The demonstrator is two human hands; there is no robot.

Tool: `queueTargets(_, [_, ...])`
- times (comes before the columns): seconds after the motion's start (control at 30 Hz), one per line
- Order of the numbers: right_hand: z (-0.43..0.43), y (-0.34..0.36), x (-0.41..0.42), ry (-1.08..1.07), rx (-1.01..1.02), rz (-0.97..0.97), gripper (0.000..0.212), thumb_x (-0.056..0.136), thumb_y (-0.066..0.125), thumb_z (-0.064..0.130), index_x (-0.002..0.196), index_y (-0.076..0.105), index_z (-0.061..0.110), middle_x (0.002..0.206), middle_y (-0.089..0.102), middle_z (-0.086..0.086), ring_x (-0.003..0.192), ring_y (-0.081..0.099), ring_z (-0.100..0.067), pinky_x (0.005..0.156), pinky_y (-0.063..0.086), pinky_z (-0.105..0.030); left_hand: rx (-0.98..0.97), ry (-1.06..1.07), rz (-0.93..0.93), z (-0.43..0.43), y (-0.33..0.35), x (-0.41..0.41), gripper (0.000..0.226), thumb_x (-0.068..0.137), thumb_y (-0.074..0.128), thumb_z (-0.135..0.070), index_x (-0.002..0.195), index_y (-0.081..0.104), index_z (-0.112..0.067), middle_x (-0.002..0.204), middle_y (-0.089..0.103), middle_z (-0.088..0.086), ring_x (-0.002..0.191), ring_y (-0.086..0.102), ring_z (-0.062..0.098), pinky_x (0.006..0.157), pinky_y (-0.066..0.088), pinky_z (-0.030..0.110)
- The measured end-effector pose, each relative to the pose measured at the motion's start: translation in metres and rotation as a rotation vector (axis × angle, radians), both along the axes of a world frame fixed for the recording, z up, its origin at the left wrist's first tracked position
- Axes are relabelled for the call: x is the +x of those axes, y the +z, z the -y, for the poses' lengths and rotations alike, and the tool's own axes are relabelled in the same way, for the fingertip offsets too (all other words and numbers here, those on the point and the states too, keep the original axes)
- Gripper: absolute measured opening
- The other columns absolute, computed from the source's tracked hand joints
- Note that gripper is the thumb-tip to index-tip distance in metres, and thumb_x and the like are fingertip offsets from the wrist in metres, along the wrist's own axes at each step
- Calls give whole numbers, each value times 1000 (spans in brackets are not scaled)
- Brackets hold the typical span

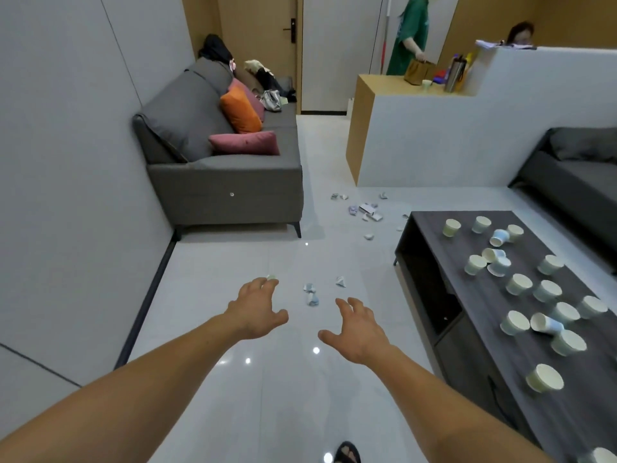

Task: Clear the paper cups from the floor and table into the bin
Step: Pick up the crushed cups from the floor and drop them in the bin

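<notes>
Both my arms were stretched out over the floor [233, 295]. My left hand [258, 309] and my right hand [359, 329] were apart from each other, the fingers spread and a little bent, and neither hand held anything. A small cup [272, 278] showed just past the left fingertips; I could not tell whether it touched them.

The free way was the wide strip of tiles between the grey sofa [227, 182] on my left and the long edge of the dark table [467, 295] on my right. Two crushed cups [310, 294] lay on the tiles just beyond my hands, between them, and a third crushed cup [340, 281] lay near these. A scatter of crushed cups [364, 208] lay farther along the strip, near the far corner of the table and in front of the white partition [434, 138].

On the table, many paper cups [519, 284] stood upright, spread from the far edge to the near edge, and their insides looked empty. A few lay on their sides, one tipped cup [547, 324] touching upright ones. One cup [544, 378] stood alone close to the long edge. The open shelf [430, 279] at the table's end was dark, and I could not tell what was in it.
</notes>
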State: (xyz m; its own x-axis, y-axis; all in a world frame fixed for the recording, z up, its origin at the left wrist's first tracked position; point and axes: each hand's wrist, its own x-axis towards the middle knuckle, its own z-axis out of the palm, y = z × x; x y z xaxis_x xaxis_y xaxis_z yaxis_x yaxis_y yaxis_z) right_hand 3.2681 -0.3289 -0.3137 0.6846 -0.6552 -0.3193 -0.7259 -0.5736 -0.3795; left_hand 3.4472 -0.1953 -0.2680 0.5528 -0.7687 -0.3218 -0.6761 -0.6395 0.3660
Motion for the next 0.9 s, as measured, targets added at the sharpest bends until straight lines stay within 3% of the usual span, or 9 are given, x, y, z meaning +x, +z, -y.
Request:
queueTargets(0.33, [169,5,71,52,12,-28,85,85,54,62,152,17,27,158,15,0,142,22,-25,104,40,-41,6,95,-53,144,-2,69,76,87,56,-45,150,20,-22,156,18,1,143,17,26,113,28,45])
queueTargets(0.9, [351,-34,307,198,39,-183,85,87,54,62,153,17,24,160,13,-1,144,19,-26,109,35,-44,55,179,-200,334,-63,285,76,87,55,-45,150,21,-21,156,20,5,141,20,28,111,31,46])
